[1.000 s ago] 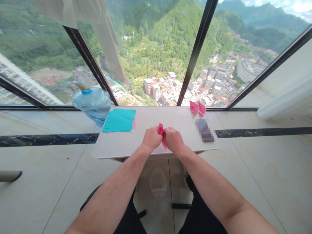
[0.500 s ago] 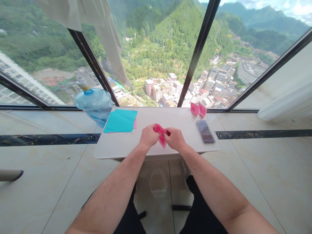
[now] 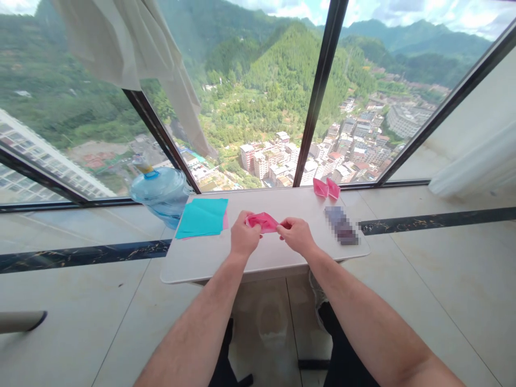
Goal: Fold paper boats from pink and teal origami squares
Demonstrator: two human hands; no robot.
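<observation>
A folded piece of pink paper (image 3: 264, 220) is held between my two hands above the middle of the small white table (image 3: 209, 258). My left hand (image 3: 245, 235) is closed around its left end, with the thumb on the near side. At the right tip, my right hand (image 3: 296, 234) pinches the paper between thumb and fingers. The paper stretches sideways and looks partly opened, with folds along its middle. Two folded pink paper shapes (image 3: 327, 188) stand side by side at the table's far right corner.
Blue paper sheets (image 3: 203, 216) lie on the table's left side, with pink paper showing under them. A pixelated flat object (image 3: 342, 226) rests on the right. Behind the left corner stands a large blue water bottle (image 3: 161, 193). Tall windows with a dark frame (image 3: 318, 97) rise beyond.
The pink paper has turned from upright to lying sideways between my hands. My right hand has moved outward to its right tip. The view has tilted up slightly.
</observation>
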